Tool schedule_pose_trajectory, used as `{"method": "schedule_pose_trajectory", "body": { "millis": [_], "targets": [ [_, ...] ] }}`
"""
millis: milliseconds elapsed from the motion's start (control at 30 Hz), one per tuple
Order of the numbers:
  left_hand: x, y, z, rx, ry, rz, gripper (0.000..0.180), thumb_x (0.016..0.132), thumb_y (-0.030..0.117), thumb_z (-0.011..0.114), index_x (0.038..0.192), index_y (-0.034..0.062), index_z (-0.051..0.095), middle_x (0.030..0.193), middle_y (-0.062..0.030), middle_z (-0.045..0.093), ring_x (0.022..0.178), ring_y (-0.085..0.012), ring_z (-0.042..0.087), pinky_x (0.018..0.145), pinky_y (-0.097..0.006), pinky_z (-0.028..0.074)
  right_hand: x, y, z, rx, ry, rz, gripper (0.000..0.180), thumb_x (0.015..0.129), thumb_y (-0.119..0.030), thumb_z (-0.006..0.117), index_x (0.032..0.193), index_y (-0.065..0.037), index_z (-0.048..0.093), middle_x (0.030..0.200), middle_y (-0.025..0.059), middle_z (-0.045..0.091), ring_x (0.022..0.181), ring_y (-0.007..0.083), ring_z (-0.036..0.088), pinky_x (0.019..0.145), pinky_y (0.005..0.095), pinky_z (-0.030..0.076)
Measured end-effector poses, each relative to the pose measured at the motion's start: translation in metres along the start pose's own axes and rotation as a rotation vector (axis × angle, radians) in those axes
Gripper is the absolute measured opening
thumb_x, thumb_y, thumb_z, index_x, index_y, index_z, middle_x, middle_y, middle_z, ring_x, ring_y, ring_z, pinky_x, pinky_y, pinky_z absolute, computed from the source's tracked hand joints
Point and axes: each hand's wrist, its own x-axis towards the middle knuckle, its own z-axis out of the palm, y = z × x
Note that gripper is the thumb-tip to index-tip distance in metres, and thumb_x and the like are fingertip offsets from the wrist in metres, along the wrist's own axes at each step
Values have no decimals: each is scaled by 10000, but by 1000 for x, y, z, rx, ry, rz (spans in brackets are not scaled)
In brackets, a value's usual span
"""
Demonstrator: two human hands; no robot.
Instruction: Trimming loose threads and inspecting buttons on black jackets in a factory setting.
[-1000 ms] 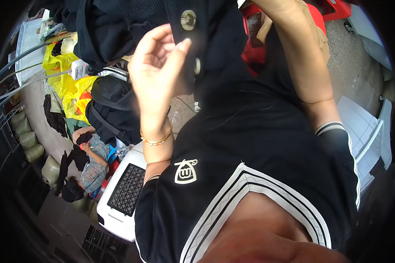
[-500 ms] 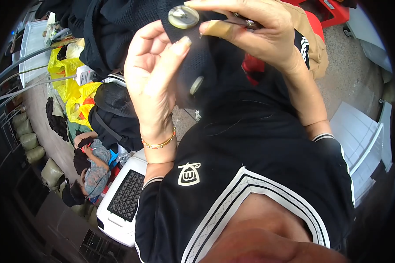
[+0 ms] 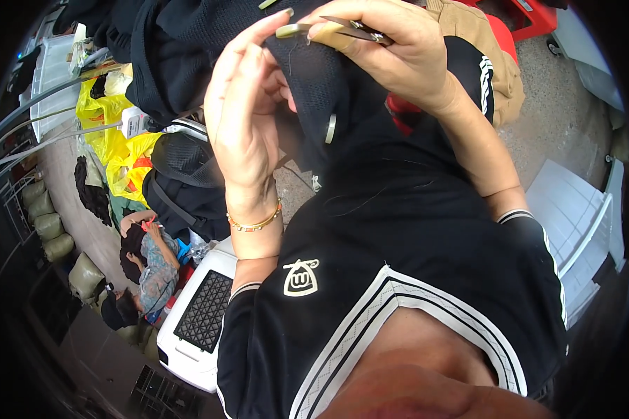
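Observation:
A pair of thread snips [image 3: 360, 31] with thin dark blades is in my right hand [image 3: 409, 59], its tips beside a pale round button [image 3: 286, 31]. A yellowish wrap covers part of the right thumb. That button is tilted nearly edge-on, at the edge of a black mesh-like garment [image 3: 314, 77]. My left hand [image 3: 244, 133] has one fingertip just above the button and its other fingers curled at the cloth. A thin loose thread runs down the fabric below the button. A second pale button [image 3: 330, 129] hangs lower on the garment, and another [image 3: 267, 3] shows at the top edge.
More black cloth [image 3: 164, 56] is heaped at the upper left, near yellow plastic bags [image 3: 122, 153] and a white plug block [image 3: 134, 120]. A person [image 3: 157, 265] works at the lower left beside a white case [image 3: 199, 314]. A red stool [image 3: 528, 17] stands upper right.
The button has turned from face-on to nearly edge-on. My left fingers have moved up and shifted their hold. The snips' blades now show beside the button, and the lower button has swung right.

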Motion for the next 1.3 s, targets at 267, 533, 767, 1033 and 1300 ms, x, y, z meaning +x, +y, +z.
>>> {"method": "schedule_pose_trajectory", "body": {
  "millis": [267,533,767,1033,1300],
  "targets": [
    [6,-5,-6,204,78,43,184,925,101,599,1053,-27,633,876,-63,676,578,-47,553,522,-166,454,-1,-2,-7,-130,-49,-21,249,769,88,680,1011,45,644,825,85,636,720,141,639,636,232,489],
    [2,-12,-8,121,130,76,156,907,74,619,1023,-30,622,892,-80,683,586,-49,561,521,-171,465,-4,-30,-16,-250,-100,170,422,805,-97,743,1183,9,587,901,59,596,732,111,524,635,237,425],
    [0,-14,-3,203,118,138,161,925,109,604,1034,-5,638,816,-21,658,606,-4,533,557,-111,411,-9,-38,-23,-434,-162,37,381,785,-48,723,1147,13,621,763,99,558,647,209,541,610,282,436],
    [0,-18,-2,300,115,188,157,930,100,595,1036,-8,638,764,-24,640,544,0,527,454,-102,426,-10,-42,-24,-563,-163,21,366,754,-64,749,1108,-30,661,770,79,572,646,212,577,566,287,465],
    [0,-19,-6,282,68,173,158,899,73,645,1029,-12,613,824,-57,672,599,-51,579,532,-162,453,-9,-41,-26,-618,-177,-1,370,754,-83,746,1114,-48,666,763,73,568,637,209,577,558,284,467]
  ]
}}
